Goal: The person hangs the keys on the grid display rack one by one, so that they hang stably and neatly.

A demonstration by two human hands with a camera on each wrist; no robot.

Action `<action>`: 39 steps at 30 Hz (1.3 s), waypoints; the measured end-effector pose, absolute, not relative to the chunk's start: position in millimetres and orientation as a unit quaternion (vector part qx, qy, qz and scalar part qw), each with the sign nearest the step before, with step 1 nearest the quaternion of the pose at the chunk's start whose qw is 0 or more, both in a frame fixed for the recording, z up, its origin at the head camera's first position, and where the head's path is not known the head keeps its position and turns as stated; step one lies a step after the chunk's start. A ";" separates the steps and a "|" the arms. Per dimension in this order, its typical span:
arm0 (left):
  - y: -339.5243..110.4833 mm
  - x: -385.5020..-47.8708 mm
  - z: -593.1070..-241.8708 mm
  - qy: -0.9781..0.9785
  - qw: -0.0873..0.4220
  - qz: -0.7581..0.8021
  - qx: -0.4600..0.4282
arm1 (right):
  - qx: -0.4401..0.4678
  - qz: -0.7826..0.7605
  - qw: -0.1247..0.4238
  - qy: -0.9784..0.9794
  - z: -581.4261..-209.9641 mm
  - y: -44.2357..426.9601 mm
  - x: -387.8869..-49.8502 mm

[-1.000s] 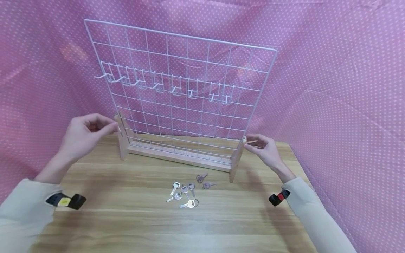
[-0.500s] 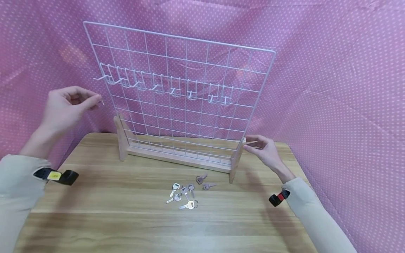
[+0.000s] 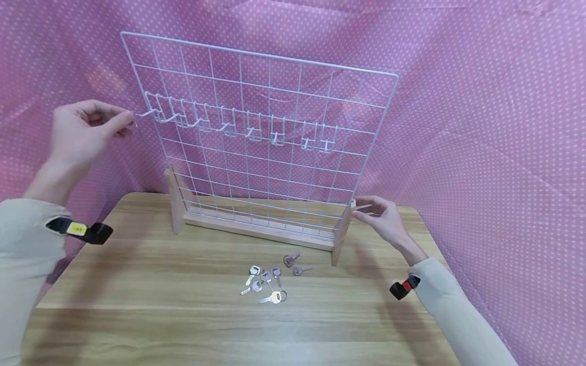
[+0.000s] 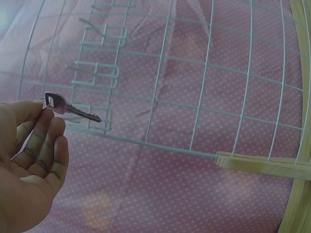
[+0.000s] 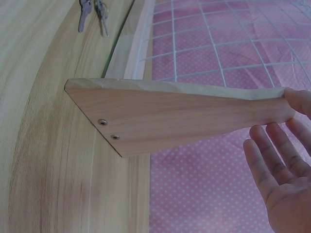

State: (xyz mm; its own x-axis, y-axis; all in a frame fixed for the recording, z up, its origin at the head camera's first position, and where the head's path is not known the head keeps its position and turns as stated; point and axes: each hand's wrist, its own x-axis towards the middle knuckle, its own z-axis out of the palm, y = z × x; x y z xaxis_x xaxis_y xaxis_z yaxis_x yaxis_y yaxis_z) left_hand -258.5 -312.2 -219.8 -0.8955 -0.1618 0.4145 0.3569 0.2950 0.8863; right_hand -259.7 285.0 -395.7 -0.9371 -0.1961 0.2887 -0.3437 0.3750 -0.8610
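Observation:
My left hand pinches a key at its bow end between thumb and forefinger. The blade points away from the palm, and a ring is barely visible at the fingertips. The fingertips are at the tip of the leftmost white hook; whether the key is on that hook I cannot tell. Several hooks hang in a row on the white wire grid. My right hand grips the top of the right wooden upright, thumb on one side and fingers on the other.
Several loose keys, some with rings, lie on the wooden table in front of the stand's base. The left upright stands below my left hand. A pink dotted cloth encloses the back and sides.
My left hand has moved up and left from the left upright to the outer end of the leftmost hook, carrying the key. My right hand has stayed on the right upright.

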 end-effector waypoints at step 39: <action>-276.0 -236.3 -310.3 -0.851 0.169 -0.495 -0.047 | 0.159 0.538 0.073 -0.825 -398.1 284.5 -260.0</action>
